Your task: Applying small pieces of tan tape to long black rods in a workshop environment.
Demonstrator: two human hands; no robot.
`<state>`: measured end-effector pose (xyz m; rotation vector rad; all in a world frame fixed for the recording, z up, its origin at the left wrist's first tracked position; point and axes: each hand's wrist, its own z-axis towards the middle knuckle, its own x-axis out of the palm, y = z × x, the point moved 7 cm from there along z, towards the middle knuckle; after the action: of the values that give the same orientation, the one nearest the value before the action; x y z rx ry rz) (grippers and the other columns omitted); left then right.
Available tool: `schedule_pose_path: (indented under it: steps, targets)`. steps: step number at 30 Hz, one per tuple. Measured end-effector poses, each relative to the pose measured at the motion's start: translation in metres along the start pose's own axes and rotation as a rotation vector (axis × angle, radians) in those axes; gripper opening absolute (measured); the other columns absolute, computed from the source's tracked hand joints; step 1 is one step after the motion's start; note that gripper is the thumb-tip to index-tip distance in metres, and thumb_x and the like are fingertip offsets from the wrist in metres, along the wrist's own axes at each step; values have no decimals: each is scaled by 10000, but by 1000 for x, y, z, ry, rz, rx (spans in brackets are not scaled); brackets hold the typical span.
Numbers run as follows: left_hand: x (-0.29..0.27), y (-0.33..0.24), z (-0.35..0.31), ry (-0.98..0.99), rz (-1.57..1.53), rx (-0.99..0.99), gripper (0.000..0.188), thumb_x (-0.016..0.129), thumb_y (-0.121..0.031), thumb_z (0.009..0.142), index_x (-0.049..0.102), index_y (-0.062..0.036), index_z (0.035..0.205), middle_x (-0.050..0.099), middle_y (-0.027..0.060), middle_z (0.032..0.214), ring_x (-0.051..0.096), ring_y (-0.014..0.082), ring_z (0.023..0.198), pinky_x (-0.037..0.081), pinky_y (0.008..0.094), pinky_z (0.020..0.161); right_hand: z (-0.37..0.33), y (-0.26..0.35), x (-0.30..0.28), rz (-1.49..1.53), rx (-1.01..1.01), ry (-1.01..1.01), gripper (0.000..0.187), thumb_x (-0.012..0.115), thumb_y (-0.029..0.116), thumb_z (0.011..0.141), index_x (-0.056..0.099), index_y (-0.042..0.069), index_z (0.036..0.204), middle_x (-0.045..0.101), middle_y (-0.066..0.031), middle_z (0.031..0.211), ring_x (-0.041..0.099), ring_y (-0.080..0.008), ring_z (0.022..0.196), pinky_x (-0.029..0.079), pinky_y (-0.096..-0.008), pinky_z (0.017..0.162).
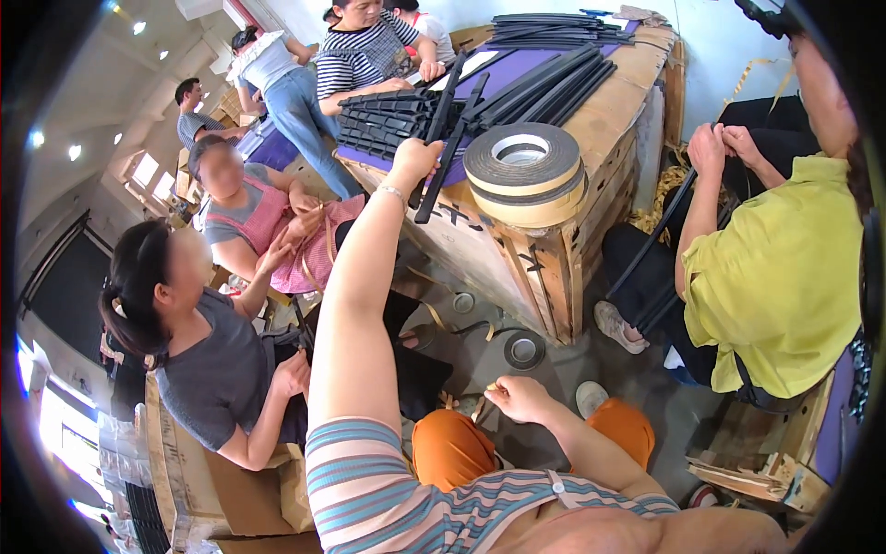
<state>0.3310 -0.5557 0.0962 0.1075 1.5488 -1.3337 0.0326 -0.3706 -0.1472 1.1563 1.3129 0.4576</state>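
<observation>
My left arm is stretched out to the near corner of a wooden crate-like table. My left hand is closed around a long black strip that hangs over the table edge. Bundles of black strips lie beside it, and a fan of longer ones behind. Above my orange-trousered knees, my right hand is closed in a pinch. A short tan piece shows by its fingertips; whether they grip it cannot be made out. Stacked rolls of foam tape stand right of my left hand.
A dark tape roll lies on the floor before my knees, with loose tan ribbons. Close on my left sits a person in grey; another in pink sits behind. At right, a person in yellow-green holds a black strip.
</observation>
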Motion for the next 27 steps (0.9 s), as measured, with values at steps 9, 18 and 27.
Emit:
schedule_pose_path:
  steps: [9, 18, 27]
  targets:
    - [0, 17, 30, 34, 385, 157, 350, 589, -291, 742, 631, 56, 759, 606, 183, 651, 596, 230, 512, 482, 327, 552, 1, 2, 6, 33, -21, 46, 316, 516, 356, 843, 561, 48, 784, 611, -147, 722, 592, -343, 725, 452, -426, 636]
    - [-7, 58, 2, 103, -218, -137, 307, 608, -325, 775, 621, -23, 830, 569, 34, 688, 528, 127, 562, 438, 300, 495, 7, 7, 19, -4, -67, 75, 303, 520, 332, 838, 577, 38, 793, 619, -154, 736, 599, -348, 727, 463, -439, 651]
    - [-25, 78, -23, 304, -311, -394, 309, 505, -353, 847, 558, -84, 990, 612, 64, 849, 594, 159, 682, 485, 305, 587, 6, 6, 19, -19, -97, 64, 279, 527, 305, 839, 585, 34, 811, 614, -163, 722, 594, -356, 724, 456, -445, 651]
